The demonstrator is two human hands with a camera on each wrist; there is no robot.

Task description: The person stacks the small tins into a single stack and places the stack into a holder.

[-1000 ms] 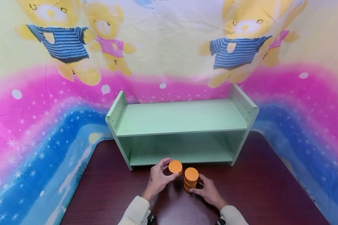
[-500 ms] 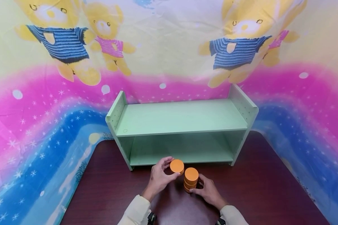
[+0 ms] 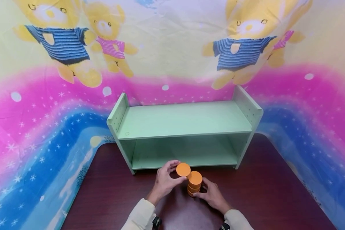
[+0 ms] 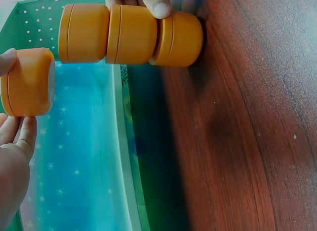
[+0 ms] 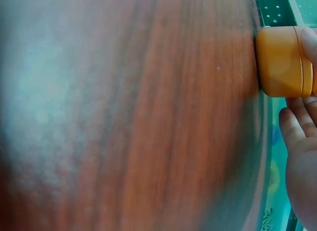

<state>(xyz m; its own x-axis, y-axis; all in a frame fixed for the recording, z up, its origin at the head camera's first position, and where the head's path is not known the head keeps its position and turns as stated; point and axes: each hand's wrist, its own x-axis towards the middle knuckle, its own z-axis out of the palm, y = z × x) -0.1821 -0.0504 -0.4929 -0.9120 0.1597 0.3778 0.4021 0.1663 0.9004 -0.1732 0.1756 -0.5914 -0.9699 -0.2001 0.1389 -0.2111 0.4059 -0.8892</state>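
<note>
My left hand (image 3: 164, 179) holds an orange lidded jar (image 3: 183, 169) between thumb and fingers, up off the table. Beside it rises a stack of three matching jars, of which the top jar (image 3: 195, 178) shows its flat round lid. In the left wrist view, the held jar (image 4: 29, 82) is slightly higher than the top jar (image 4: 84, 32) and off to one side of it. My right hand (image 3: 214, 196) grips the bottom jar (image 5: 280, 62) of the stack, which stands on the table. The lowest jar (image 4: 181, 40) sits a little askew under the middle one (image 4: 131, 35).
A pale green two-tier shelf (image 3: 184, 119) stands on the dark reddish-brown table (image 3: 115, 191), just beyond the hands. Behind it and along both sides hangs a cloth (image 3: 166, 64) printed with bears and snowflakes.
The left hand has carried its jar slightly to the right and closer to the stack. In the head view that jar's edge now meets the top jar's. The right hand stays put.
</note>
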